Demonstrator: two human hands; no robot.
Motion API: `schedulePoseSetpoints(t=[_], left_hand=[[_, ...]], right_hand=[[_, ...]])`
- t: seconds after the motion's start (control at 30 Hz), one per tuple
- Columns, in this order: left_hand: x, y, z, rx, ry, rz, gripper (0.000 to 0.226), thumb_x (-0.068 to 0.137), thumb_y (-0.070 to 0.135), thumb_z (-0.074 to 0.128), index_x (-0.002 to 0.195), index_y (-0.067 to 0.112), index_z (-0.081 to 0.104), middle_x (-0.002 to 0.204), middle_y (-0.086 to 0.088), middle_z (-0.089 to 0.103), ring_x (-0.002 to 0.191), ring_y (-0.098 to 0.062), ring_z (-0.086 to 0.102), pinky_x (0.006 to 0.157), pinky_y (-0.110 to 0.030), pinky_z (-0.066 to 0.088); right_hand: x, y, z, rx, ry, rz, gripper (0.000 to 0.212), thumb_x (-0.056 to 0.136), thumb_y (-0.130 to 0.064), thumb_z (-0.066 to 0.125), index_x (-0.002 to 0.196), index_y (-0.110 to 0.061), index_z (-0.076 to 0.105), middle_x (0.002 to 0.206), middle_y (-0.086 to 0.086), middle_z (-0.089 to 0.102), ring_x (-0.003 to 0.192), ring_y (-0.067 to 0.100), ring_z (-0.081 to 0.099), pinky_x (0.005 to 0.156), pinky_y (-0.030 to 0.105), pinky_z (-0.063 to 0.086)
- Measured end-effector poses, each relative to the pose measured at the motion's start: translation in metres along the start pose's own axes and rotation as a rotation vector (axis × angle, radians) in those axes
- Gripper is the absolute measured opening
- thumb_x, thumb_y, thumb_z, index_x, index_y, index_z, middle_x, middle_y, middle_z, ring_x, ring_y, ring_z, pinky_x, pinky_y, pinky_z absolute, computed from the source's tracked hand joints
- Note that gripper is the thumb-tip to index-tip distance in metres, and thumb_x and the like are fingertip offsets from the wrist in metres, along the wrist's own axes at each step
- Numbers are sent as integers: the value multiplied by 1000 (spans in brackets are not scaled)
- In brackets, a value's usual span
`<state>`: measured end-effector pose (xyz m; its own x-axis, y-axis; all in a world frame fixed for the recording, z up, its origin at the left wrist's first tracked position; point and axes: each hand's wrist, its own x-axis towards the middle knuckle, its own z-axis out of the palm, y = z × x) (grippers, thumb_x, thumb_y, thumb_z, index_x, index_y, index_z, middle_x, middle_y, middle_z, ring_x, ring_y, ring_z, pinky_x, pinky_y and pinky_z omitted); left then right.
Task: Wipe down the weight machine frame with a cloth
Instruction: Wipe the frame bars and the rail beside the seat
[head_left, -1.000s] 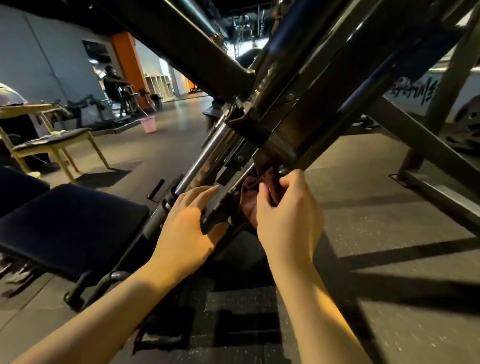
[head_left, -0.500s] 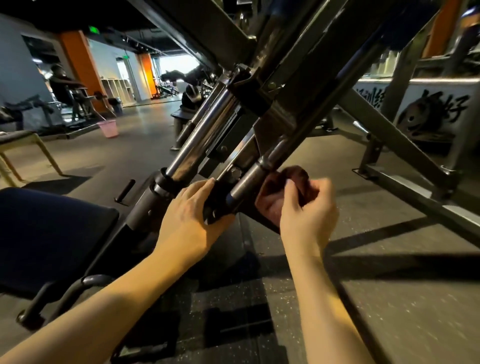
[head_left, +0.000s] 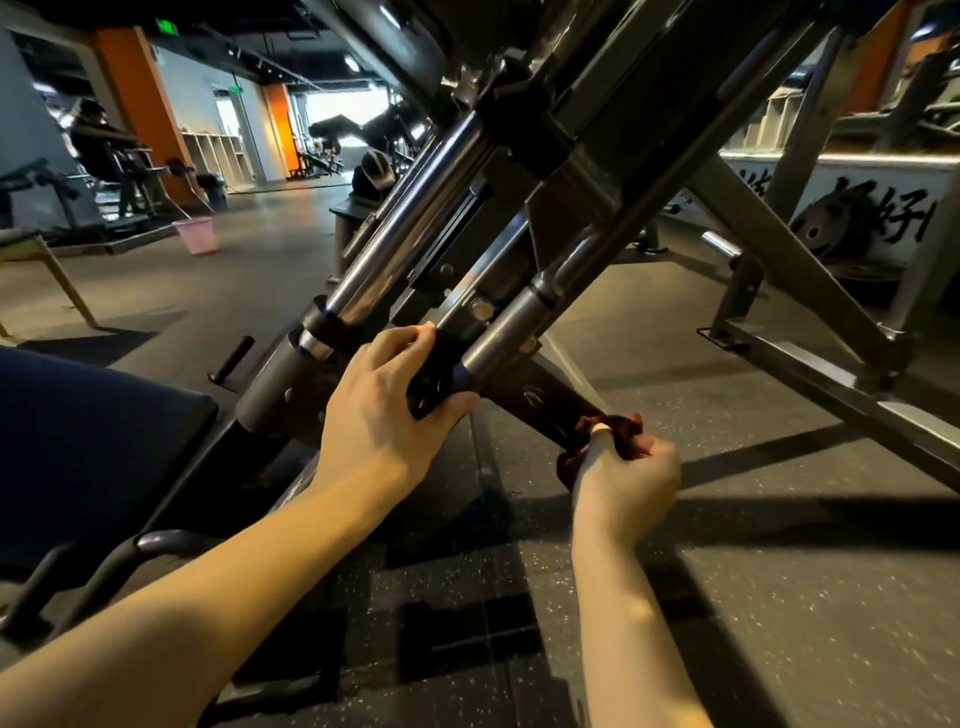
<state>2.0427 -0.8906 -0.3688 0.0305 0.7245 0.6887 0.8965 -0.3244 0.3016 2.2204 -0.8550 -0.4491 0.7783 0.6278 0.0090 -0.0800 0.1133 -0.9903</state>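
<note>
Black painted Chinese characters on white wall at right, cut off, not legible. Green ceiling signs too small to read.

My right hand has open floor from 3 to 6 o'clock. At 12 the frame and chrome rods block me; at 9 my left hand and the seat crowd in.

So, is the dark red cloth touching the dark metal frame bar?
Touching. The head view shows the dark red cloth, gripped by the right hand, pressed on the dark metal frame bar.
</note>
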Motion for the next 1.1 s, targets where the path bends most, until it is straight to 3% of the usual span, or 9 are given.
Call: schedulePoseSetpoints(t=[0.2, 0.33, 0.4, 0.5, 0.6, 0.83, 0.97, 1.03, 1.1], left_hand=[[0, -5, 2, 5, 23, 27, 73, 84, 46, 78, 145, 12, 56, 136, -2, 59, 124, -21, 55, 102, -40, 51], [0, -7, 1, -5, 33, 45, 74, 83, 48, 75, 143, 11, 57, 135, -4, 60, 123, -21, 56, 102, -32, 46], [0, -9, 1, -19, 33, 57, 73, 83, 49, 75, 143, 11, 58, 134, -3, 60, 124, -20, 55, 101, -29, 43], [1, -11, 0, -48, 29, 69, 73, 82, 52, 73, 141, 11, 60, 133, -3, 61, 122, -21, 55, 99, -28, 42], [2, -12, -1, -69, 24, 79, 75, 80, 55, 68, 140, 12, 60, 132, -4, 61, 120, -23, 56, 98, -30, 42], [5, -19, -2, -99, 23, 122, 75, 80, 56, 68, 140, 12, 61, 129, -5, 62, 115, -24, 58, 95, -40, 51], [6, -20, -3, -110, 8, 121, 75, 80, 53, 73, 141, 12, 60, 130, -5, 62, 116, -25, 58, 96, -35, 46], [7, -20, -3, -109, 12, 113, 75, 79, 51, 74, 141, 11, 60, 130, -6, 62, 115, -26, 58, 95, -33, 43], [8, -20, -3, -107, 13, 109, 75, 78, 52, 71, 140, 11, 61, 129, -6, 62, 114, -26, 58, 94, -32, 41]], right_hand=[[-42, -20, 17, 90, -127, -255, 33, 87, -7, 75, 112, -18, 57, 119, 4, 63, 107, 14, 65, 85, 18, 56], [-53, -25, 23, 7, -250, -531, 38, 85, -7, 74, 119, -13, 57, 123, 1, 62, 110, 6, 60, 91, 10, 51], [-37, -11, 16, -69, -209, -524, 39, 87, -7, 71, 124, -9, 58, 125, 4, 62, 111, 6, 59, 89, 9, 50], [-3, 17, -4, -128, -85, -301, 36, 90, -7, 70, 124, -8, 58, 126, 10, 64, 115, 17, 62, 83, 15, 47], [2, 19, -5, -127, -36, -207, 32, 91, -7, 70, 120, -8, 59, 122, 12, 66, 114, 21, 65, 82, 19, 45], [-38, 1, 27, -179, -240, -648, 21, 88, -19, 66, 109, -16, 65, 109, -8, 65, 100, -17, 57, 78, 7, 49], [-7, 31, 1, -286, -100, -532, 24, 88, -22, 65, 112, -18, 66, 111, 0, 69, 105, 11, 67, 76, 10, 45], [-10, 26, 4, -335, -71, -528, 21, 89, -20, 64, 110, -17, 65, 108, 0, 70, 102, 12, 68, 75, 11, 45], [-24, 7, 18, -349, -113, -653, 22, 89, -22, 62, 109, -17, 66, 103, -5, 68, 95, 5, 67, 71, 11, 48]])
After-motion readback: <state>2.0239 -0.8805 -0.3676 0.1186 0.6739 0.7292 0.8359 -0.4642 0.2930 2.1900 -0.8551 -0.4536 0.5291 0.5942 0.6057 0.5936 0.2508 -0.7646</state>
